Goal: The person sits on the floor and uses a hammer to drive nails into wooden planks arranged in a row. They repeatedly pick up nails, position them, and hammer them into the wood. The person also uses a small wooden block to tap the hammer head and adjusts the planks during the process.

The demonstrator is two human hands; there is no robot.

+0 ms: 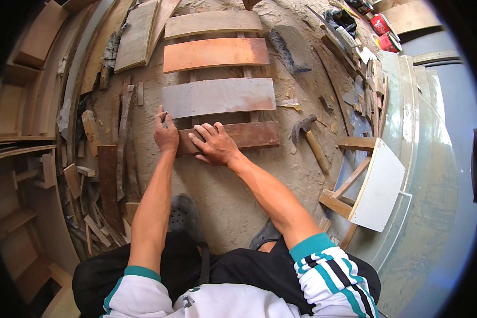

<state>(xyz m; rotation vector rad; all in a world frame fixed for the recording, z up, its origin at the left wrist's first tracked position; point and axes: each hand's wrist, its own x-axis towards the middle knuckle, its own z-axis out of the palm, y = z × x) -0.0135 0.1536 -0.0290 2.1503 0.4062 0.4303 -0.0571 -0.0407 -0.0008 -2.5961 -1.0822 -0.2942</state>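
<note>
Four flat boards lie across two thin rails on the sandy ground. Nearest me is a dark brown board [249, 134]. Beyond it lie a grey board [220, 97], an orange board [215, 54] and a pale board [213, 23]. My left hand [165, 132] sits at the left end of the dark brown board, fingers bent, fingertips near the grey board's corner. My right hand [213, 144] presses flat on the dark brown board, fingers spread. Neither hand holds a tool.
A claw hammer [308, 139] lies on the ground right of the boards. A small wooden stool [368, 183] lies tipped at the right. Scrap wood strips [108, 175] pile up on the left. Red cans [385, 34] stand at the far right. My shoes [184, 212] rest below.
</note>
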